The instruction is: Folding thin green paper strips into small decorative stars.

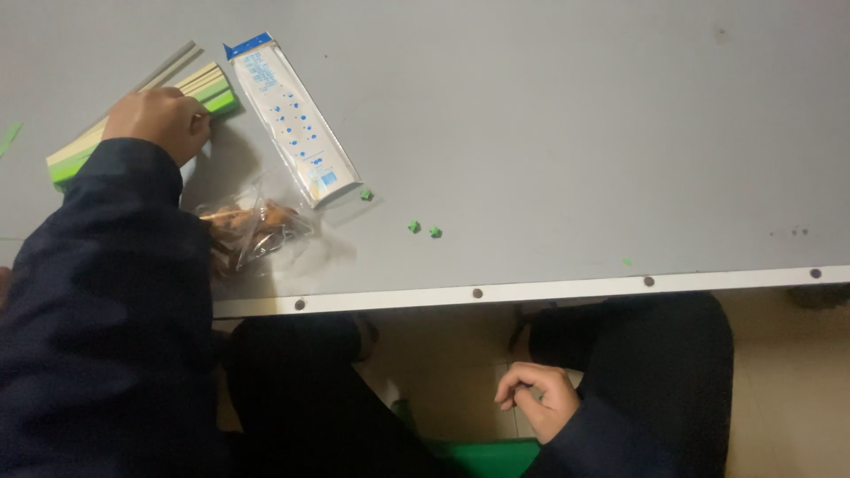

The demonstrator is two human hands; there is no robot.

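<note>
Paper strips in cream and green [208, 88], bundled into a long flat stack, lie slanted near the far left corner of the grey table [575, 133]. The left hand [159, 119] rests on top of this stack, fingers curled down over it, so that the grip presses on the strips; whether it pinches any single strip cannot be told. Just beside the stack, toward the middle of the table, lies a long white packet with blue dots [292, 119]. A clear bag holding brown pieces [252, 226] sits near the front edge, touching the dark sleeve. Three small green folded bits [413, 227] lie scattered beyond the packet. The right hand [536, 398] hangs below the table's front edge, loosely curled and holding nothing.
</note>
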